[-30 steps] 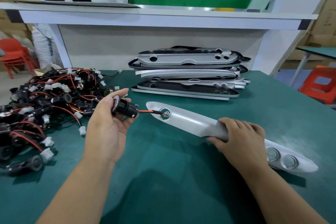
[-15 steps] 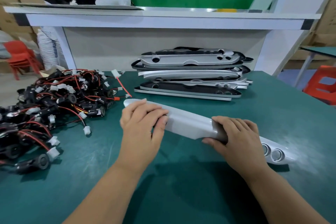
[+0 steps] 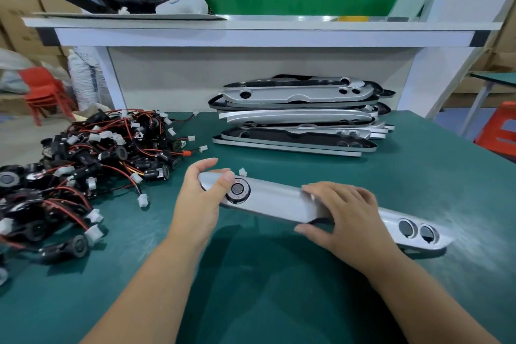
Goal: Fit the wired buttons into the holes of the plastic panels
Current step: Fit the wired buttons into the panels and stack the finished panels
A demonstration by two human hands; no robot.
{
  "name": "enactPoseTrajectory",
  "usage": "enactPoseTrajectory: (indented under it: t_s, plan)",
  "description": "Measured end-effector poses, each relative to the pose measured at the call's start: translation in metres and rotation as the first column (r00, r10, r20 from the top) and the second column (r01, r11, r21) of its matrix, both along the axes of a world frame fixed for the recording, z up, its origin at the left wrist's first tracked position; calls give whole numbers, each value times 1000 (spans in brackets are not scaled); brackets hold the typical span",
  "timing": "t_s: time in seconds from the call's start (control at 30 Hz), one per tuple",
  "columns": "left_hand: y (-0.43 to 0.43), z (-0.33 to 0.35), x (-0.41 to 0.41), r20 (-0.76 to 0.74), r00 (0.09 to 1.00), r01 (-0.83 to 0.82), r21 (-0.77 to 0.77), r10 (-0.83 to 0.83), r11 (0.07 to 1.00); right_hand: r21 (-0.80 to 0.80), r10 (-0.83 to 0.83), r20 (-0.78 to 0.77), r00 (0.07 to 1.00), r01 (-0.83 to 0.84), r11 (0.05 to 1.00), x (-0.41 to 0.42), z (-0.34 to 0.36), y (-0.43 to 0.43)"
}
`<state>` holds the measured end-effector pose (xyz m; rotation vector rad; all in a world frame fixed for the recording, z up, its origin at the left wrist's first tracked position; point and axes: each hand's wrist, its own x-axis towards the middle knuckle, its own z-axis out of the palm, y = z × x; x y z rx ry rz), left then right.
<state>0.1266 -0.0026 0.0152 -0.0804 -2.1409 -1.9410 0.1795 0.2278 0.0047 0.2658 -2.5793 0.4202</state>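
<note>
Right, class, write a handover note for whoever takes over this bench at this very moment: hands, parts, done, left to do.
Left hand grips the left end of the long silver plastic panel, thumb beside the round black button seated in its hole. Right hand holds the panel's middle on the green table.
Done: one button fitted.
Left: two right-end holes look empty; pile of black red-wired buttons and stack of plastic panels wait.

green table (image 3: 279, 301) | button pile (image 3: 83, 162) left | panel stack (image 3: 296, 117) rear | single panel (image 3: 279, 200) centre
</note>
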Motion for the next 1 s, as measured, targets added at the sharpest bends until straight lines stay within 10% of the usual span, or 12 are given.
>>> enactPoseTrajectory:
  t_s: [0.6, 1.0]
  plan:
    - [9, -3, -4, -48, 975, 218, 360, -216, 907, -184, 147, -49, 988, -153, 971, -23, 19, -77]
    - [9, -7, -3, -59, 942, 336, 177, -330, 925, -244, 259, 36, 965, -243, 939, -17, 31, -58]
